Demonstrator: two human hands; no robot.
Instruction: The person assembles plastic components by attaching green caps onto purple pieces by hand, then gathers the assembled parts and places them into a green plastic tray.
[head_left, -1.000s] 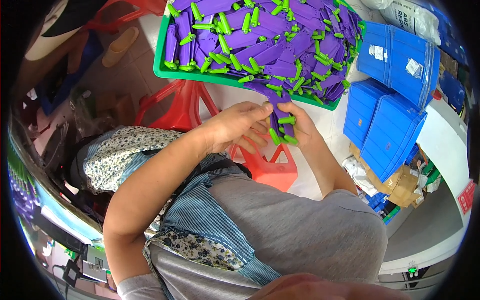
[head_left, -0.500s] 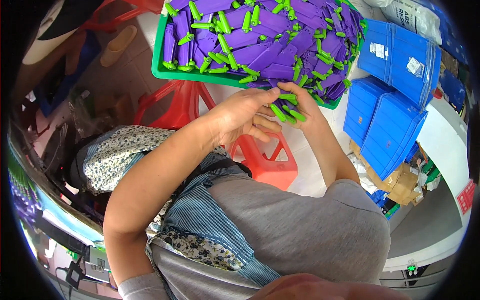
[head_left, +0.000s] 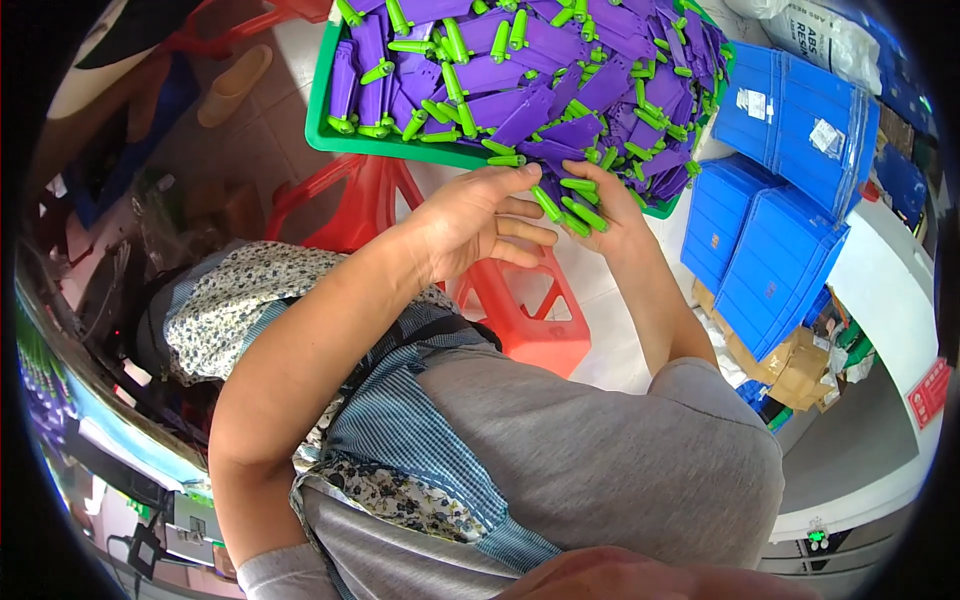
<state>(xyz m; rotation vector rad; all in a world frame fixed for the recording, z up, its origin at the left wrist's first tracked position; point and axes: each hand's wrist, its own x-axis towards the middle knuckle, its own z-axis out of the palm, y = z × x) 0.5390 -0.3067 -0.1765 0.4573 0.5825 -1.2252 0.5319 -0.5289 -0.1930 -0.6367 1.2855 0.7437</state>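
Observation:
A green tray (head_left: pixel 325 120) heaped with purple plastic pieces (head_left: pixel 560 60) that carry green clips rests on red stools. My right hand (head_left: pixel 605 215) sits at the tray's near edge and grips a bundle of green clips (head_left: pixel 565 205). My left hand (head_left: pixel 475 215) is right beside it, fingers curled toward the same bundle and touching its left side. Both hands hover over the gap between the tray and my lap.
Red plastic stools (head_left: pixel 520 310) stand under the tray and my hands. Stacked blue crates (head_left: pixel 790 200) fill the right side, with cardboard boxes (head_left: pixel 790 365) below them. A white sack (head_left: pixel 830 30) lies at top right. A patterned cloth (head_left: pixel 240 300) lies at left.
Both hands have risen from below the tray's edge up to its near rim, carrying the green clips with them.

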